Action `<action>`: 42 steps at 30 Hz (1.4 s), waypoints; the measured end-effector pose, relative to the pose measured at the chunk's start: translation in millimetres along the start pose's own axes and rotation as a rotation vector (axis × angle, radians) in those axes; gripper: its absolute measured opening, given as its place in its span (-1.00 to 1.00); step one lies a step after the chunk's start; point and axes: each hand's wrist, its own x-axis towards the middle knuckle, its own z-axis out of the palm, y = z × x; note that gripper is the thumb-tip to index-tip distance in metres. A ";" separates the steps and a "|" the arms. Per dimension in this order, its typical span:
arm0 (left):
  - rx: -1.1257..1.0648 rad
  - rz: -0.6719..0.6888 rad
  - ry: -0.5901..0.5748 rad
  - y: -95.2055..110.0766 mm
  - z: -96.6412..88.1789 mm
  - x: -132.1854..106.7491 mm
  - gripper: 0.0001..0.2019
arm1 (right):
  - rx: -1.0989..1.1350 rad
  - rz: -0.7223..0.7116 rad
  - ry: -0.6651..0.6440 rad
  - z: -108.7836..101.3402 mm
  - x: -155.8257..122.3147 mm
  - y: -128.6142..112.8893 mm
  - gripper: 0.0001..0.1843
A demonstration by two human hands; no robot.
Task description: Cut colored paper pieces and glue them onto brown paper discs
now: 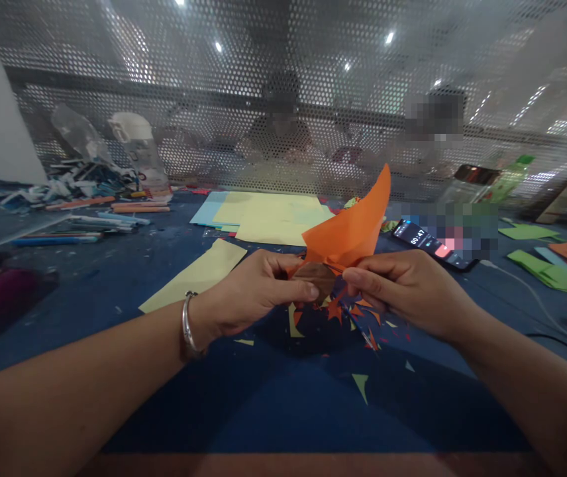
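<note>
My left hand (pixel 276 285) is closed, its thumb pressing a flat, rounded, brown wooden-looking piece (pixel 316 275). A curved sheet of orange paper (pixel 350 228) rises behind this piece, its tip pointing up to the right. Close to the right side of the brown piece, my right hand (pixel 393 278) pinches the lower edge of the orange paper between thumb and fingers. Both hands hover just above the table. Below them lie small orange paper scraps (pixel 334 310), partly hidden by the hands. The fingers behind the paper are out of sight.
Yellow paper sheets (pixel 278 215) lie behind my hands, with another yellow sheet (pixel 199 271) left. A lit phone (pixel 427 242) and green paper pieces (pixel 546 271) are at right. Pens (pixel 65 235) and a bottle (pixel 139 156) stand left, before a perforated metal screen (pixel 214 86).
</note>
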 end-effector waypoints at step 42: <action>0.232 0.068 0.060 8.6 6.3 -2.8 -0.87 | -0.027 -0.063 0.004 -0.1 -1.5 -2.9 -0.42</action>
